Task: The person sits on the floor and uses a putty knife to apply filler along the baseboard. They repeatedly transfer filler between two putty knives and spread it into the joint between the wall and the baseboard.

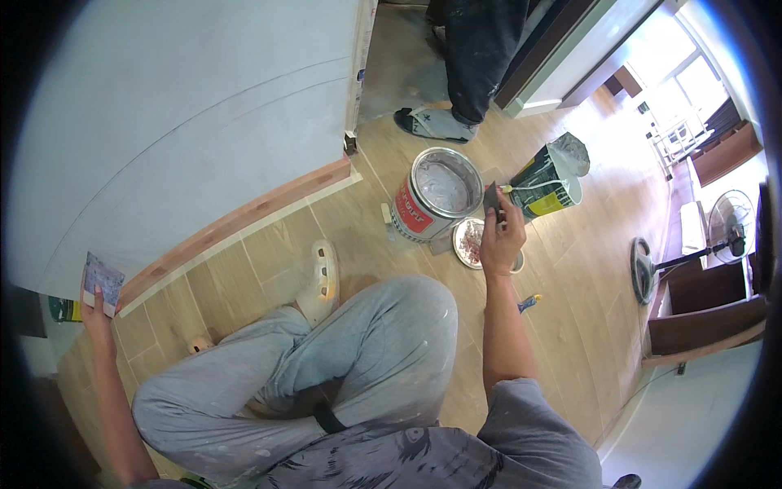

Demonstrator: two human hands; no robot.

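Note:
My left hand (98, 314) grips a flat, paint-smudged square piece (104, 277), pale purple-grey, at the far left beside the wall. My right hand (503, 240) holds a small dark putty knife (491, 194) just right of a large tin (411, 208) with a red label and grey paste inside. A shallow white lid or dish (470, 248) with brownish residue lies below that hand. A dark green and yellow container (533, 179) with a crumpled bag stands beyond it, and a small blue-and-yellow tool (528, 303) lies on the floor.
Another person's leg (481, 57) and sandal (440, 124) are in the doorway ahead. The white wall (212, 98) with a wooden skirting (244, 224) runs along the left. A standing fan (729, 224) and wooden furniture (696, 330) are at the right on the tiled floor (586, 326).

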